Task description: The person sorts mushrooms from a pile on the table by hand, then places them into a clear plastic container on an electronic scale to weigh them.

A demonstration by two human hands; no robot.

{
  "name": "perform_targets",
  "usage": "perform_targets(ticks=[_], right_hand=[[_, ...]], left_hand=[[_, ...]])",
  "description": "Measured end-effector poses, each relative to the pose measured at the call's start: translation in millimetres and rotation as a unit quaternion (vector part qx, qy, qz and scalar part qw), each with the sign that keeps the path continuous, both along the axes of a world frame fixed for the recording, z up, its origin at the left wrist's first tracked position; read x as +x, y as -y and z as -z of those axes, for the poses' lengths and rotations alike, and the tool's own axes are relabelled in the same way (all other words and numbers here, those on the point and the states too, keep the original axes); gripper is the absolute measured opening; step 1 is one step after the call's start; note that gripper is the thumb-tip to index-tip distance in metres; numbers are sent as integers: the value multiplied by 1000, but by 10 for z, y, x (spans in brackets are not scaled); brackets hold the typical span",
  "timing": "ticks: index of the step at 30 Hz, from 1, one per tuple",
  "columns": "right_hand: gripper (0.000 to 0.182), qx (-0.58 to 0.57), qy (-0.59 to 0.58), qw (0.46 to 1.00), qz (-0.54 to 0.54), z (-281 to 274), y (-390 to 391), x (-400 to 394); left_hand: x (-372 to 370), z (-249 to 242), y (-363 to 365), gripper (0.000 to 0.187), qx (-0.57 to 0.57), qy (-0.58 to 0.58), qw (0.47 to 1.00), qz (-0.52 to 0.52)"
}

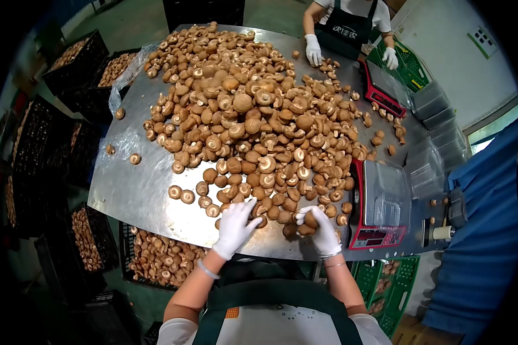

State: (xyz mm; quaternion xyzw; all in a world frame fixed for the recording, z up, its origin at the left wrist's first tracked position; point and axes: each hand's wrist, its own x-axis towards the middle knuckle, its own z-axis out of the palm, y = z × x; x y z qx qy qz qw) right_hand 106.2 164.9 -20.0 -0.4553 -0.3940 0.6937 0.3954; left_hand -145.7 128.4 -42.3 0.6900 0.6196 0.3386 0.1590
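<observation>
A large heap of brown shiitake mushrooms [244, 103] covers the middle of the metal table [118, 178]. My left hand [234, 228], in a white glove, rests at the near edge of the heap. Its thumb and fingers are apart, with a mushroom [261, 222] just by the thumb. To the right, my gloved right hand [323, 234] curls its fingers around a mushroom [311, 220]; more mushrooms lie beneath and beside it. Part of its grip is hidden. A red scale [357, 238] stands right of this hand, with a clear plastic tray [390, 208] on its plate.
Across the table a co-worker's gloved hands [313, 50] are near loose mushrooms and a second red scale [380, 98]. Stacked clear trays [434, 103] line the right edge. Black crates [124, 261] of mushrooms stand left and below; a green crate [406, 287] is below right.
</observation>
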Motion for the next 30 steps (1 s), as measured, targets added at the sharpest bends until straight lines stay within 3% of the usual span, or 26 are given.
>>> perform_targets(ticks=[2,3,5,6,7,8,9,10,11,12,13,15,16,19,21,23,25,26,27,28,29,30], right_hand=[[22,115,177,974,-84,-97,11,-107],[21,6,136,988,-68,-133,3,-202],[28,122,216,964,-90,87,82,-303],[35,196,282,934,-102,153,128,-338],[45,242,352,890,-159,132,148,-374],[48,270,374,868,-184,143,179,-447],[52,298,395,843,-209,161,206,-538],[57,318,396,830,-231,203,221,-611],[63,350,435,795,-235,284,243,-694],[66,357,474,764,-254,305,252,-782],[69,365,511,729,-274,320,257,-844],[70,371,517,726,-261,448,227,-895],[72,375,526,723,-245,488,224,-918],[63,397,492,742,-222,565,180,-894],[58,425,464,752,-199,604,170,-833],[54,453,436,757,-178,587,149,-789],[45,279,317,886,-192,493,147,-766],[42,31,242,940,-239,408,113,-720],[42,31,245,940,-235,341,113,-730],[41,-91,104,979,-150,286,116,-752],[39,-207,-44,976,-58,260,119,-754],[45,-215,-91,970,-65,427,157,-667]], left_hand=[[74,170,-149,38,-32,-29,999,29],[50,233,-147,38,-31,-30,999,30],[-56,165,-131,34,3,117,993,-17],[-171,67,-50,31,-58,251,965,-46],[-351,143,38,30,-33,277,957,-73],[-523,-134,159,30,-78,321,938,-109],[-732,-223,283,28,-100,291,941,-145],[-1041,33,476,25,-109,234,950,-176],[-1166,-105,601,23,-118,96,969,-194],[-1272,-123,753,21,-86,-117,970,-194],[-1294,-164,828,21,-66,-188,954,-226],[-1238,-206,931,20,-83,-122,954,-261],[-1131,-199,931,19,-25,-46,967,-250],[-678,-165,808,18,-44,70,980,-180],[-435,-10,705,31,-39,22,995,-87],[-261,92,597,59,-51,-30,998,-18],[-132,215,522,71,-89,-115,989,7],[-90,245,482,71,-100,-138,985,24],[-59,278,458,71,-98,-136,985,28],[-32,318,427,67,-103,-162,981,26],[-13,361,396,62,-107,-189,976,24],[-20,411,371,54,-76,-188,979,14]])
